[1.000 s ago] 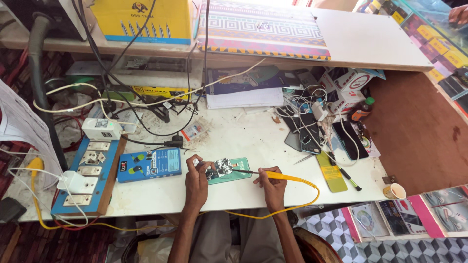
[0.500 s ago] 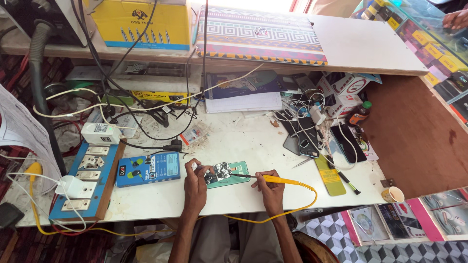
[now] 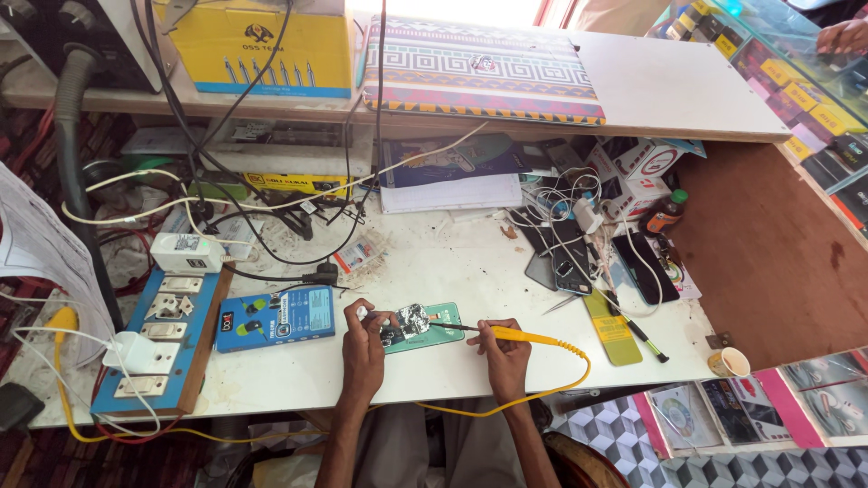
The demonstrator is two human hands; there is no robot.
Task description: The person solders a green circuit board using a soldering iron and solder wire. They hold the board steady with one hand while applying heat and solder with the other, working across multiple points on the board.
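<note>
While hunched over the white bench, had the left hand pinched shut on the edge of an opened phone, green-backed, lying flat near the front edge. Right hand wrapped closed round a yellow soldering iron, tip touching the phone's right side, yellow cord looping off the front. Blue box just left, power strip board further left, pile of phones off right.
</note>
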